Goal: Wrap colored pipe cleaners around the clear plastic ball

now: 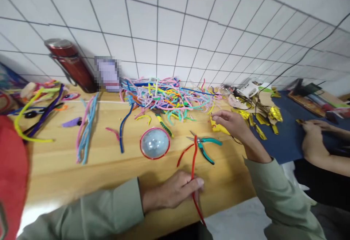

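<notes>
My left hand [182,189] pinches a long red pipe cleaner [194,160] near the table's front edge. Over at the right, my right hand [232,123] is at a yellow tool [218,127] with a dark cord; its fingers are curled at the tool, and whether they grip it is unclear. Teal-handled pliers [203,149] lie open between the hands, next to a short red piece [184,154]. A clear dome with a red rim [155,143] rests left of the pliers. Green-and-yellow-handled pliers [165,125] lie behind it.
Colourful pipe cleaners [166,96] are heaped against the tiled wall. A red flask [73,67] and a blurred-out phone [108,74] stand at the back left. Gold foil scraps [261,120] lie at right, beside another person's hands [314,134]. A red object [12,170] is at far left.
</notes>
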A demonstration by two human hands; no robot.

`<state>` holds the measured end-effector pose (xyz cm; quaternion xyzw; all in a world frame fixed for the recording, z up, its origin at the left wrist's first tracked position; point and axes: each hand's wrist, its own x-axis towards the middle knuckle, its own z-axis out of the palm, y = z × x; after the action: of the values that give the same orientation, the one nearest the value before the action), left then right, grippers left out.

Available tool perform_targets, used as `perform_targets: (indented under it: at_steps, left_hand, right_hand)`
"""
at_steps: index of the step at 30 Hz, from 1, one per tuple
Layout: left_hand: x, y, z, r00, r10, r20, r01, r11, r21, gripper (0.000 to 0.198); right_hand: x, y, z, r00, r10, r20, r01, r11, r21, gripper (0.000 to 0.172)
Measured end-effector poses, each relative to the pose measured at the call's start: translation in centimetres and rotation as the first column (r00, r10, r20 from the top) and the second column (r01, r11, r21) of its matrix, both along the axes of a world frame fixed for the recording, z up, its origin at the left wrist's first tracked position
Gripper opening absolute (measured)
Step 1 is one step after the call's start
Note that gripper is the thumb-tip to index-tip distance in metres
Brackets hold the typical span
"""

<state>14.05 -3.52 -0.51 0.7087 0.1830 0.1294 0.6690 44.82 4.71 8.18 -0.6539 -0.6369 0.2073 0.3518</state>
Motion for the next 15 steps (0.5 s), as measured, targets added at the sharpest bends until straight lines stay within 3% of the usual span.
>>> perform_targets:
  at_steps: [5,9,11,15]
  left_hand:
    - [0.2,0.3,-0.3,1.0,0.018,0.02,-0.018,1.0,-0.003,0.078]
    - [0.3,0.3,-0.5,0.999,0.0,0.036,0.001,0.999,-0.035,0.078]
    - [0.4,0.3,-0.6,0.999,0.001,0.041,0.001,0.999,-0.044,0.075]
    - [0.3,0.4,-0.7,0.999,-0.024,0.04,0.024,1.0,-0.004,0.067]
  right_hand:
    - [-5.0,-5.4,-0.3,0.976,0.131,-0.177,-0.161,0.972,-0.173,0.037]
    - [-9.2,-9.4,-0.7,0.924,0.242,-0.297,-0.296,0.943,-0.154,0.043]
    - [-10.9,-10.7,-1.2,0.925,0.237,-0.299,-0.282,0.952,-0.117,0.045]
    - [-12.9,-11.7,-2.3,0.947,0.111,-0.302,-0.146,0.985,-0.094,0.05]
